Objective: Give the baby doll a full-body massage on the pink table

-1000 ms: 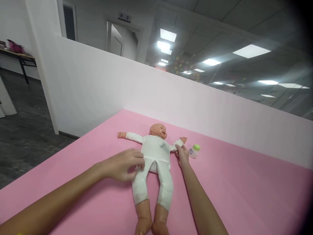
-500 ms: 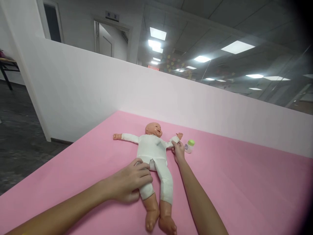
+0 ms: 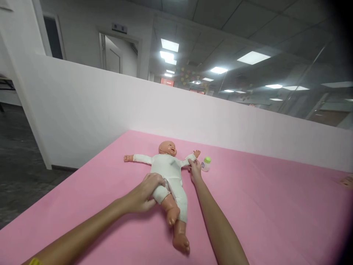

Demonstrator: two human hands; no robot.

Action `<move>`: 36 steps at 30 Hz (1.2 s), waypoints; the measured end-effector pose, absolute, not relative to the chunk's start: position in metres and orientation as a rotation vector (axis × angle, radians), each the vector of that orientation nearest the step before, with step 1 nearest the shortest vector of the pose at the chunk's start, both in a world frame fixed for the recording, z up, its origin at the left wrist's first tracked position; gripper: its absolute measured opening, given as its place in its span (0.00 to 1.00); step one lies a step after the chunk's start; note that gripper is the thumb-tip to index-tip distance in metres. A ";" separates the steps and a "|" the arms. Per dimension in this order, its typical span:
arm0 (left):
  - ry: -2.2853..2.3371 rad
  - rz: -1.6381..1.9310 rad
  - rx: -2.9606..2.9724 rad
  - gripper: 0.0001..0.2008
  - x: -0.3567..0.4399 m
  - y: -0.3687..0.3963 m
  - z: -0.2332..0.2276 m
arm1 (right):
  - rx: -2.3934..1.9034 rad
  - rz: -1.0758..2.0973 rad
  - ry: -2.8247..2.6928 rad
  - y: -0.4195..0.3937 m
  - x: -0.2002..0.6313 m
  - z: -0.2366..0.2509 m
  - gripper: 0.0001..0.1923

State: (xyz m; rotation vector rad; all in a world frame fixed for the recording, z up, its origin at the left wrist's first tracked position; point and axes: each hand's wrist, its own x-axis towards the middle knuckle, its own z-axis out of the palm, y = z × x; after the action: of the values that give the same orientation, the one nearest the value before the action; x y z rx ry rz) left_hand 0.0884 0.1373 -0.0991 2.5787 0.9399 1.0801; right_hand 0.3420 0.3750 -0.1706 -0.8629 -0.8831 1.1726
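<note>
A baby doll (image 3: 167,165) with a white cloth body lies on its back on the pink tabletop (image 3: 248,206), its head toward the far wall. My left hand (image 3: 150,189) is closed round the doll's thigh on the left side, and that leg is bent and raised, its foot over the other shin. With my right hand (image 3: 195,170) I pinch the doll's sleeve near the wrist of the arm on the right. Close beside that hand stands a small clear bottle (image 3: 205,165) with a green cap.
A white partition (image 3: 171,114) rises along the far edge of the table. The table's left edge drops to a dark floor (image 3: 16,136). At the far right edge part of a beige item (image 3: 346,182) shows. A doorway (image 3: 120,55) opens beyond the partition.
My left hand has lifted and bent the doll's leg, which lay straight before. My right hand stays on the sleeve. The whole view has shifted slightly.
</note>
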 end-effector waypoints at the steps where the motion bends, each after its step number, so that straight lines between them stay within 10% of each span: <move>1: 0.947 1.130 2.545 0.20 0.089 0.140 -0.100 | -0.862 1.173 -0.879 0.372 0.341 -0.169 0.26; 16: 1.342 1.626 2.178 0.15 0.098 0.187 -0.109 | -0.837 1.135 -0.955 0.318 0.353 -0.173 0.23; 36: 1.136 1.031 2.925 0.29 0.071 0.132 -0.114 | -0.800 1.168 -0.947 0.317 0.357 -0.173 0.25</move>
State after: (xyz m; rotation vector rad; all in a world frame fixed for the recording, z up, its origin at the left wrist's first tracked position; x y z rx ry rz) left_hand 0.0710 0.1321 -0.1143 2.9252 1.1363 1.0308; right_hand 0.3565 0.3171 -0.1727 -0.8001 -0.9470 1.1676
